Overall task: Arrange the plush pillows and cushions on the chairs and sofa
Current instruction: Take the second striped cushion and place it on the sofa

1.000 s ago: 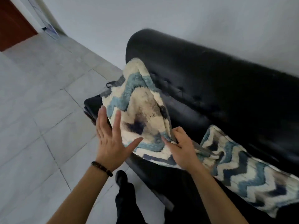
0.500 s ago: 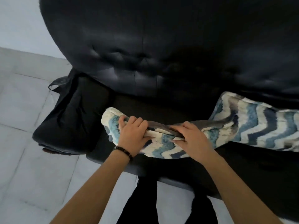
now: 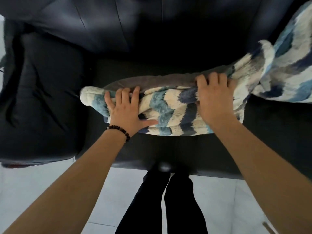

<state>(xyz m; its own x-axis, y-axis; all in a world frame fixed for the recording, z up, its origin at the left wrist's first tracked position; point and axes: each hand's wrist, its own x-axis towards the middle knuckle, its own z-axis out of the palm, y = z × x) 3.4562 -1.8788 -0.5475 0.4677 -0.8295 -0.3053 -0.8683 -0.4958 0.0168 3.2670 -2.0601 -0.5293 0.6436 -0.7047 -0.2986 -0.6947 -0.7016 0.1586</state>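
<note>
A plush zigzag pillow [image 3: 170,114] in cream, light blue and navy lies flat on the seat of a black leather sofa [image 3: 118,38], its grey back panel showing along the far edge. My left hand [image 3: 125,109] presses on its left end, fingers spread over the top. My right hand [image 3: 215,97] grips its right upper edge with fingers curled over the fabric. A second pillow [image 3: 287,65] of the same pattern leans at the right, touching the first one's right end.
The sofa's padded left armrest [image 3: 42,98] bulges beside the pillow. Pale floor tiles [image 3: 33,191] lie in front of the sofa. My dark-trousered legs [image 3: 168,200] stand against the seat's front edge.
One second ago the pillow stood upright against the backrest; it has been laid down flat on the seat. My view has tipped down over the sofa and both hands now hold the pillow.
</note>
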